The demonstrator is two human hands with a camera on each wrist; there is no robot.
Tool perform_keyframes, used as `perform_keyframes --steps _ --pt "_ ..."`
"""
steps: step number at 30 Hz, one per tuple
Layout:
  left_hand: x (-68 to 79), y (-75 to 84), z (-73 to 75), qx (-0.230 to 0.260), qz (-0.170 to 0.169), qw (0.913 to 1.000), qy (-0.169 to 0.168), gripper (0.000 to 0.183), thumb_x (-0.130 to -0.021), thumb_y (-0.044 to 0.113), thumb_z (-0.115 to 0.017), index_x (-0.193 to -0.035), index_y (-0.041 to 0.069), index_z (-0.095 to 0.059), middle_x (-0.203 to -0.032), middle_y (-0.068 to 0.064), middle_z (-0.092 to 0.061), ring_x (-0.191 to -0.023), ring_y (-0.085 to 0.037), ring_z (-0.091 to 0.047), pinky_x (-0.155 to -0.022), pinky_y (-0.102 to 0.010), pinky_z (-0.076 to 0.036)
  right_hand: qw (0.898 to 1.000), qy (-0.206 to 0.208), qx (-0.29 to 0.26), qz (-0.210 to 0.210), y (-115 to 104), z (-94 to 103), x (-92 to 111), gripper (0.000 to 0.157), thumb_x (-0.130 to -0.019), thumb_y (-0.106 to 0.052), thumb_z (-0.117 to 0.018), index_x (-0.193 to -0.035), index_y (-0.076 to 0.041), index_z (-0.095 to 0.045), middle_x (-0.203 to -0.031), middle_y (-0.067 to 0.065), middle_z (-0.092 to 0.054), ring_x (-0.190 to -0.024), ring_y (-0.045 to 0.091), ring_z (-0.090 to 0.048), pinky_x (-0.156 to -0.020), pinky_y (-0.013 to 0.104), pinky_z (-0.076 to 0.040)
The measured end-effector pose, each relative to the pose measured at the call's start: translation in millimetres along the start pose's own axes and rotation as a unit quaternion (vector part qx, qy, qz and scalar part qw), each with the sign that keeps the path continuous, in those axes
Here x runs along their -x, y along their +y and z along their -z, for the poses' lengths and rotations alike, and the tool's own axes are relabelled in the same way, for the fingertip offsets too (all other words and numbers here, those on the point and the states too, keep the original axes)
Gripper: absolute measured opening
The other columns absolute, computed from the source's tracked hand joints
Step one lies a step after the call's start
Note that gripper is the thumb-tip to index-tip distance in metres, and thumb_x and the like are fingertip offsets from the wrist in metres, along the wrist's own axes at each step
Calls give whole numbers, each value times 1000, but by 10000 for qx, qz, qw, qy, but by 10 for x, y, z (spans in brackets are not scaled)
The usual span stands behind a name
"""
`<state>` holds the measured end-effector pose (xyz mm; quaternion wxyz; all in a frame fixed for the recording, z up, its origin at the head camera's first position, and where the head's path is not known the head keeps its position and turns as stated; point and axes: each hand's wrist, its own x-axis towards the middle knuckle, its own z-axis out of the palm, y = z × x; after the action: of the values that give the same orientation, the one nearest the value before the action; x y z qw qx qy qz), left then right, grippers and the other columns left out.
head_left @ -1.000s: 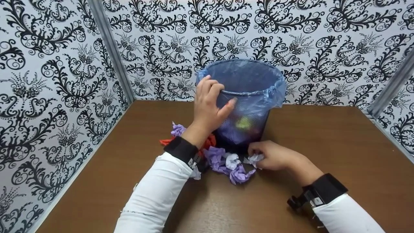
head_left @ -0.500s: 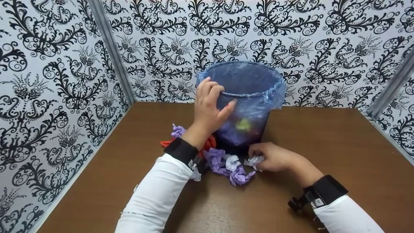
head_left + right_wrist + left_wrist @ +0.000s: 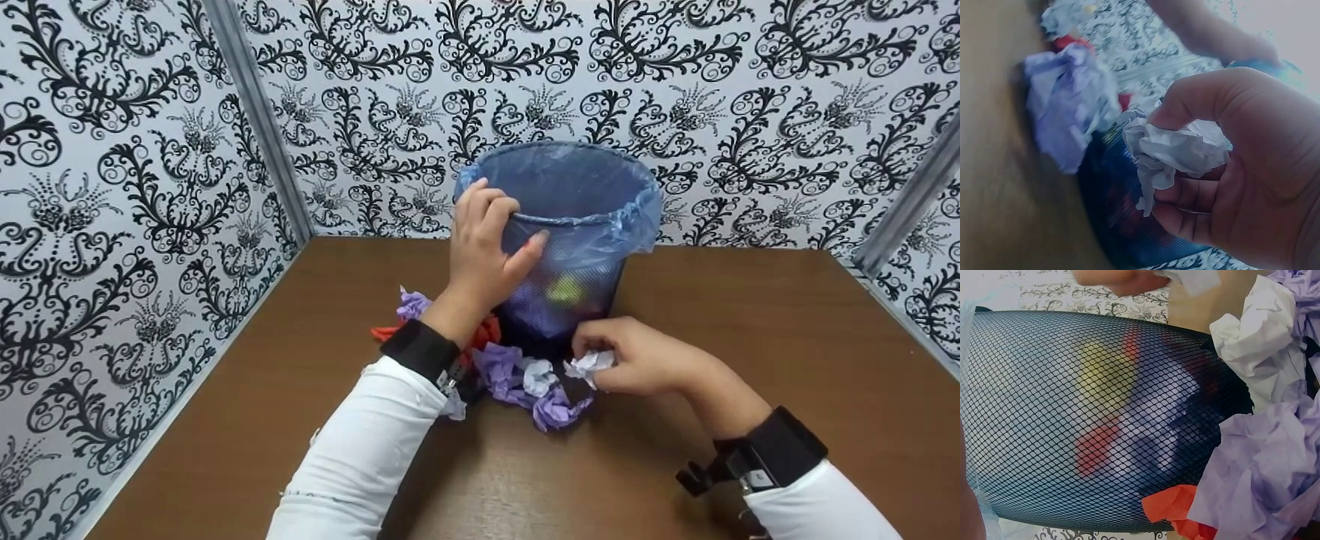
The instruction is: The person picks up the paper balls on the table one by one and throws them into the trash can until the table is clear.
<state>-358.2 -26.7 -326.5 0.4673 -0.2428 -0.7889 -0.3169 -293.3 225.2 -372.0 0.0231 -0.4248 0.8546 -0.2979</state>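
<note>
pinching hand: right hand [image 3: 645,358], thumb and bent fingers closed round white paper [image 3: 1176,147].
white paper: crumpled, just beside the foot of the bin [image 3: 596,281]; the left wrist view is blurred there, so whether it is wholly off the table [image 3: 720,300] is hard to tell.
steadying hand: left hand [image 3: 481,240], fingers hooked over the bin rim, thumb outside on the liner [image 3: 641,221].
pile: purple papers [image 3: 559,409], second white paper [image 3: 538,376], red paper [image 3: 487,330]; on the table, before and left of the bin.
lifting care: judged the step in hand; a light pinch should do for soft paper, best raised straight up so as not to drag the purple papers or scrape the bin.
rim care: a steady hold without pulling seems wise; the liner could slip.
change, right side: against half a second ago, hand slightly raised, wrist further right, white paper more fully shown.
no change: left hand, bin and pile, as they were.
</note>
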Motion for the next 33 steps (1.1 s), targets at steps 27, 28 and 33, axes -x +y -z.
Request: perform_keyframes --steps 27,28,33 --pt "-14 -2 7 -59 81 9999 -89 45 -88 55 -59 -107 14 -59 -124 -7 -57 -145 -33 -40 -127 -53 -24 9891 935 301 1097 -718 854 -32 30 -77 2 -77 -96 -18 -66 -83 -6 -62 -64 8 -54 -51 23 -49" --pt "-14 0 8 -53 79 9999 -101 45 -88 55 -59 -108 14 -59 -124 -7 -57 -145 -33 -39 -127 -53 -24 9888 979 401 1048 -765 931 -59 29 -77 2 -77 -95 -18 -66 -83 -7 -61 -64 8 -53 -50 23 -48" --pt "-9 -4 3 -24 63 9999 -107 46 -88 55 -59 -109 13 -60 -124 -7 -57 -145 -33 -39 -127 -53 -23 9826 1220 865 1101 -947 1321 -285 24 -77 4 -76 -92 -10 -64 -83 -3 -58 -66 12 -52 -51 22 -47"
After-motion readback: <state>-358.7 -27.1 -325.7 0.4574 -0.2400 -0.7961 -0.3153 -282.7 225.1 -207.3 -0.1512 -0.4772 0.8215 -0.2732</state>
